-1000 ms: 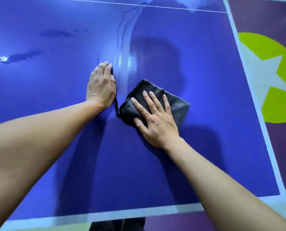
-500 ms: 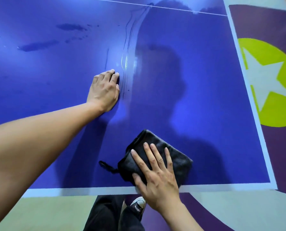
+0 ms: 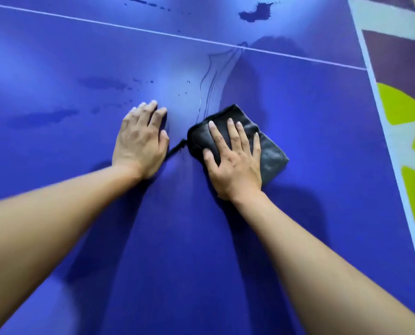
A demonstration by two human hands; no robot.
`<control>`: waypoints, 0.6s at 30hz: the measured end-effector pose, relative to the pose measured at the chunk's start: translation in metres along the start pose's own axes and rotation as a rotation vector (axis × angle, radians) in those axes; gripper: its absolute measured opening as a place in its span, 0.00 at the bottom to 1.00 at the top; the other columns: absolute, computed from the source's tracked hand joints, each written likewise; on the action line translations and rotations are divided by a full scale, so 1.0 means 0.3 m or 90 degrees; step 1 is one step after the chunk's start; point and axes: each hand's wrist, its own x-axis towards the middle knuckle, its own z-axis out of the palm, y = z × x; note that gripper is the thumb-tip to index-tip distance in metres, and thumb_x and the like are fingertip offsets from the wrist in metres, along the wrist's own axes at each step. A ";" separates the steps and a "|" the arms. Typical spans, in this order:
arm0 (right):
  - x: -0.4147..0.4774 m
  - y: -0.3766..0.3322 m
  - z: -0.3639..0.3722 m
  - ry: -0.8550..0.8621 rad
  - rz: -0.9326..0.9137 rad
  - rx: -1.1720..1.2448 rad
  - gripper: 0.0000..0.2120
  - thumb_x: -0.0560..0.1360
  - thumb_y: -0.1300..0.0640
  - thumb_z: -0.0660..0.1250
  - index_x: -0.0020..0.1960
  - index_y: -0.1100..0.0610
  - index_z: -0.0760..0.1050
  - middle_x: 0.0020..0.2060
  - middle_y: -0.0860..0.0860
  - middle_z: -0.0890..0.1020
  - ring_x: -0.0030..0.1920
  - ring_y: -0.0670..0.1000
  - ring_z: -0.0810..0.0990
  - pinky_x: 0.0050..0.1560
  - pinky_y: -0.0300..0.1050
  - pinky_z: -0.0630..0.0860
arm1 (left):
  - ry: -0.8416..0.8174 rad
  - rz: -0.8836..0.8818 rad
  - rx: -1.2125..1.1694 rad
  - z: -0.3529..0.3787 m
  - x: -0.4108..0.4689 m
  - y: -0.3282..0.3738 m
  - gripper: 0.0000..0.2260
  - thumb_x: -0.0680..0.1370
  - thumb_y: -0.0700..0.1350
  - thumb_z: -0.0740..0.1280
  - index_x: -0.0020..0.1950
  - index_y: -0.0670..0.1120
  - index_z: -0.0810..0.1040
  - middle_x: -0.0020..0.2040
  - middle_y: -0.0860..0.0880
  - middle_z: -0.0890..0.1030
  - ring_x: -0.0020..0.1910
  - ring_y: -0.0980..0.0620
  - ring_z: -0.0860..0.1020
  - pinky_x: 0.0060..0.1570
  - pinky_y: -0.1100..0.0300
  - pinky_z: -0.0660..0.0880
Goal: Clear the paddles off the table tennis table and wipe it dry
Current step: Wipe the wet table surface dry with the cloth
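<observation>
- Table [image 3: 310, 112] fills the view. The right hand [image 3: 235, 163] lies flat on it near centre, fingers spread, pressing the folded cloth [image 3: 271, 153] down.
- The left hand [image 3: 141, 141] is at 9 o'clock of the cloth, flat and relaxed, holding nothing. Leaning on a wet top, it could slip imo.
- Thin streaks [image 3: 209, 88] run off at 12 o'clock of the cloth. A soaked cloth would just smear water around.
- Puddles [image 3: 42, 118] at 10 o'clock of the left hand, and a dark puddle [image 3: 254, 13] past the white line [image 3: 129, 26], look easy to miss.
- No paddles in view.
</observation>
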 end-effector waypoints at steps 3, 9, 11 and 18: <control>0.308 -0.006 -0.020 -0.013 0.017 -0.005 0.29 0.81 0.35 0.46 0.81 0.36 0.46 0.83 0.49 0.50 0.82 0.48 0.44 0.79 0.61 0.37 | 0.009 -0.002 -0.028 0.006 -0.008 0.003 0.24 0.80 0.47 0.54 0.75 0.42 0.70 0.77 0.40 0.68 0.76 0.39 0.64 0.78 0.47 0.56; 0.795 -0.010 -0.055 -0.022 0.047 -0.005 0.29 0.81 0.36 0.46 0.81 0.36 0.47 0.83 0.50 0.50 0.82 0.49 0.44 0.79 0.61 0.37 | 0.009 0.003 -0.026 -0.001 -0.007 0.002 0.23 0.80 0.44 0.55 0.75 0.41 0.69 0.77 0.41 0.67 0.77 0.41 0.63 0.79 0.49 0.55; 0.881 -0.005 -0.063 -0.026 0.043 -0.004 0.29 0.81 0.36 0.46 0.81 0.36 0.47 0.83 0.50 0.49 0.82 0.49 0.44 0.79 0.60 0.37 | 0.008 0.005 -0.028 0.001 -0.012 0.004 0.23 0.80 0.44 0.55 0.75 0.42 0.69 0.77 0.42 0.67 0.77 0.41 0.63 0.79 0.49 0.55; 0.841 -0.033 -0.062 -0.029 -0.013 -0.024 0.29 0.82 0.37 0.46 0.82 0.37 0.46 0.83 0.51 0.48 0.82 0.51 0.44 0.79 0.62 0.37 | 0.030 0.013 -0.013 0.012 -0.022 -0.004 0.22 0.81 0.43 0.55 0.75 0.41 0.69 0.77 0.40 0.68 0.77 0.40 0.64 0.78 0.47 0.56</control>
